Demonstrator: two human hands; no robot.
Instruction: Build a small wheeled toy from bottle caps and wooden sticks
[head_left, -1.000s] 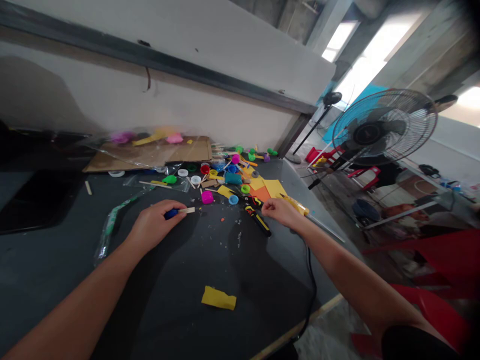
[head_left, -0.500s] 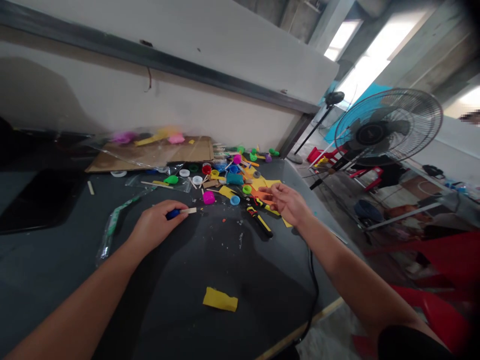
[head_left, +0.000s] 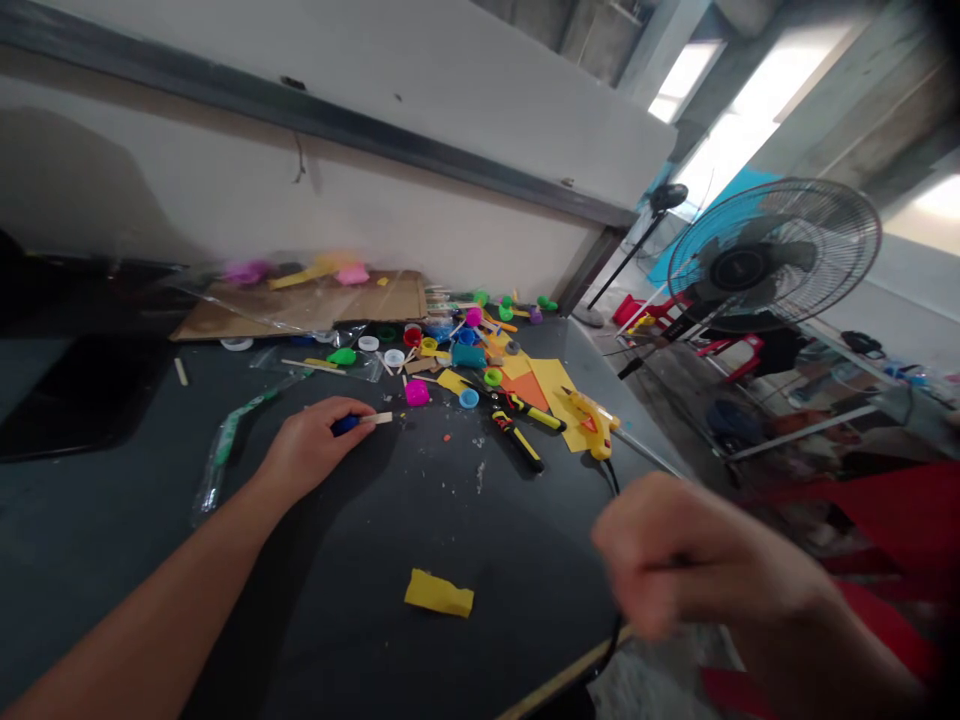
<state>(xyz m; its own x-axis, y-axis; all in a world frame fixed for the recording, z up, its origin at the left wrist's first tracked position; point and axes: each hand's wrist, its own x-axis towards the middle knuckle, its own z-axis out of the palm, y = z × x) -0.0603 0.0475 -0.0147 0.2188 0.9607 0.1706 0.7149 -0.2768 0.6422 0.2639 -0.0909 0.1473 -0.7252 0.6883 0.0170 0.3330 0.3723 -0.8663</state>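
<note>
My left hand (head_left: 311, 445) rests on the dark table (head_left: 112, 530), closed on a small blue piece with a wooden stick (head_left: 361, 421) poking out to the right. My right hand (head_left: 686, 565) is raised near the table's front right edge, blurred by motion, its fingers curled; what it holds, if anything, does not show. A yellow glue gun (head_left: 592, 422) lies on yellow paper (head_left: 555, 385) beyond it, its black cord running toward the edge. Two yellow-and-black cutters (head_left: 525, 432) lie near the paper.
Coloured bottle caps (head_left: 442, 352), sticks and paper scraps clutter the back of the table by a cardboard sheet (head_left: 307, 305). A yellow scrap (head_left: 439, 594) lies near the front. A standing fan (head_left: 772, 255) and red plastic chairs (head_left: 885, 520) are to the right.
My right hand left the yellow paper and pulled back toward me, now blurred near the front edge. The glue gun is uncovered. My left hand stayed put.
</note>
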